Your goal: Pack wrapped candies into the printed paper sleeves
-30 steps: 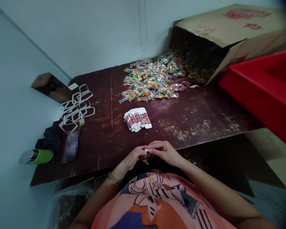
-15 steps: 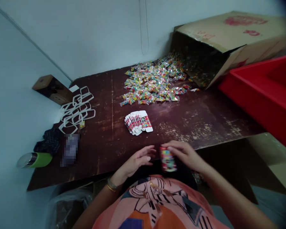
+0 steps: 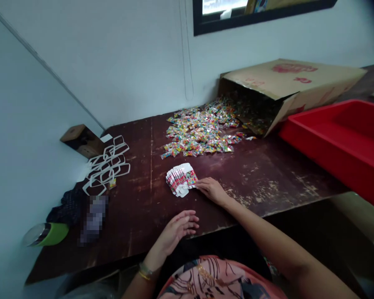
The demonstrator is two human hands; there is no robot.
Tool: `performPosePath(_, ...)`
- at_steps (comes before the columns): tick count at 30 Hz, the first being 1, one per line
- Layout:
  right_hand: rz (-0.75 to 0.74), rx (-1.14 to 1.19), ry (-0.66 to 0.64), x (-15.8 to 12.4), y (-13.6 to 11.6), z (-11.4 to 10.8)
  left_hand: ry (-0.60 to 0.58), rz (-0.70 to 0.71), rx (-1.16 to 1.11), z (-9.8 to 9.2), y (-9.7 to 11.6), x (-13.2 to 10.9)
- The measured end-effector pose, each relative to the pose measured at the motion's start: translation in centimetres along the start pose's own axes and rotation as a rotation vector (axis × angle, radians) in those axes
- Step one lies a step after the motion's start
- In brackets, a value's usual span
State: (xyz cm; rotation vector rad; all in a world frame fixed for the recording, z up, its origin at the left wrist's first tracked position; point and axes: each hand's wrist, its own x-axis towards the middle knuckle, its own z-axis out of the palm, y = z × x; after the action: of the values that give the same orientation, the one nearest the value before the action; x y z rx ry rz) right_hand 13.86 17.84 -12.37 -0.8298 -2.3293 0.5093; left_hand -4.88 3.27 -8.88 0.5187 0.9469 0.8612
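A fanned stack of small flat printed cartons (image 3: pixel 177 179), red and multicoloured with white flaps, lies on the dark brown table (image 3: pixel 137 224). My right hand (image 3: pixel 212 189) reaches to the stack's right end, its fingertips pinching the edge of the outermost carton (image 3: pixel 191 177). Nearer the table's front edge hovers my left hand (image 3: pixel 178 231), fingers stretched and slightly curved, with nothing in it. Behind the stack spreads a heap of small clear packets with colourful contents (image 3: pixel 199 133).
A cardboard box (image 3: pixel 286 79) lies on its side at the back right, packets spilling from its mouth. The red tray (image 3: pixel 336 145) stands at right. White frame-shaped pieces (image 3: pixel 107 166), a brown box (image 3: pixel 82 139), dark cloth (image 3: pixel 67 206) and a green-and-silver object (image 3: pixel 46 234) are at left.
My right hand has left the lap, where it held a small printed box, and reached forward to the carton stack. That box is out of its grasp. The view has tilted up.
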Motion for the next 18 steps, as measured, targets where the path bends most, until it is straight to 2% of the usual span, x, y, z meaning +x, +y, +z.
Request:
performPosePath(3,-0.059,0.039,0.109,-3.2,-3.4,-0.4,-0.020,0.028,-0.149,-0.3,0.3,0.1)
performPosePath(5,-0.180,0.101,0.023,-5.6,-6.4,-0.8,-0.015,0.020,-0.227,0.2,0.4,0.5)
performPosePath(7,-0.189,0.128,-0.029,-7.1,-8.7,-1.2,0.038,0.005,-0.184,1.0,0.3,0.9)
performPosePath(9,-0.075,0.118,0.018,-7.3,-9.7,-1.6,0.080,-0.038,-0.051,1.9,-0.2,1.3)
performPosePath(13,0.156,0.190,0.116,-5.8,-9.5,-2.2,0.098,-0.137,0.144,2.4,-2.2,2.1)
performPosePath(16,0.288,0.372,0.047,-5.1,-9.3,-2.2,0.126,-0.120,0.184,1.7,-3.3,2.7)
performPosePath(18,0.338,0.507,-0.067,-5.0,-9.1,-2.5,0.067,-0.126,0.238,1.1,-3.5,2.9)
